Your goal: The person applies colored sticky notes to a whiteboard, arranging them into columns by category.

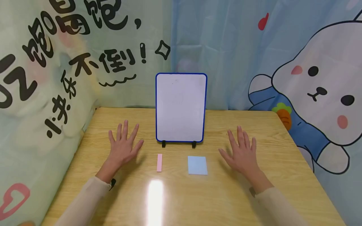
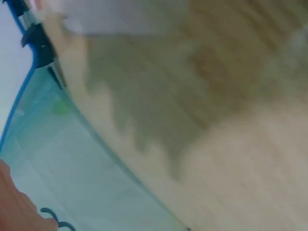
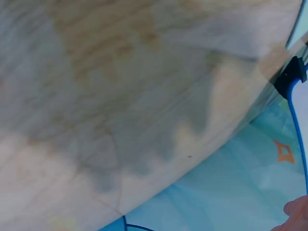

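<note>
My left hand (image 1: 123, 147) is spread palm down over the left side of the wooden table (image 1: 181, 201), holding nothing. Across from it, my right hand (image 1: 243, 155) is also spread with nothing in it. Between them lie a narrow pink paper strip (image 1: 159, 163) and a light blue square of paper (image 1: 197, 165), both apart from the hands. Behind the papers a whiteboard (image 1: 181, 106) with a blue rim stands upright on two small black feet. Each wrist view shows only a bit of its hand, with a hand's shadow on the table.
A printed cloth (image 1: 198, 40) hangs behind the table and along its sides, with dark writing at left and a cartoon animal (image 1: 319, 81) at right. A bright light reflection falls on the table's front part.
</note>
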`<state>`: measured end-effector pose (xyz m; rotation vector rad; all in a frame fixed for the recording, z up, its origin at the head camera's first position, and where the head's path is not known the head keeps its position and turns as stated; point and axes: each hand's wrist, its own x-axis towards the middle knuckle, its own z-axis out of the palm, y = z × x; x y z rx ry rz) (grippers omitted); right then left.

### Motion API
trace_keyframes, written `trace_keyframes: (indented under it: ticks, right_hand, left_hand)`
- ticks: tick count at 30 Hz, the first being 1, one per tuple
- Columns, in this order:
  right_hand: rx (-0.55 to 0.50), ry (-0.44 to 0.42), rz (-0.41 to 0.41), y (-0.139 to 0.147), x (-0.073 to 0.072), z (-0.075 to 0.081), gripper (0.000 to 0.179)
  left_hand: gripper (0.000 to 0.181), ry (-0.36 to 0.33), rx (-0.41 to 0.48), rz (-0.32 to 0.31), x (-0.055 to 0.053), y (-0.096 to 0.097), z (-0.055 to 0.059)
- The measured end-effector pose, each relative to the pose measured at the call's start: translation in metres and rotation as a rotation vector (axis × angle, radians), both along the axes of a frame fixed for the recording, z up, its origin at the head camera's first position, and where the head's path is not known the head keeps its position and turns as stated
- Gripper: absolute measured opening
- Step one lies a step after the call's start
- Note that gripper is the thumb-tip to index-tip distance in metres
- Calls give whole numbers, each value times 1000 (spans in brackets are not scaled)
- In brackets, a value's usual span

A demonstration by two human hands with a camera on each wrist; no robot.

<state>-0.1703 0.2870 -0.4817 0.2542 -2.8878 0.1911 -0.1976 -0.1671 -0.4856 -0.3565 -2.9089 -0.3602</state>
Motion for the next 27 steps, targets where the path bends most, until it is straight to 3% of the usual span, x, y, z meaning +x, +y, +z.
trace_keyframes:
  ticks: [6,14,21,27]
  right_hand:
    - [-9,21,45,-11,-1,13,83]
    - [-9,32,103,-27,0,21,83]
    - [-20,84,186,-38,1,14,84]
    - [-19,96,264,-46,3,11,84]
  left_hand:
    - [67,45,17,-40,1,15,19]
    - [66,128,-11,-168,14,48,45]
    - [69,191,-23,-300,22,77,49]
    - [68,171,-53,-421,34,105,42]
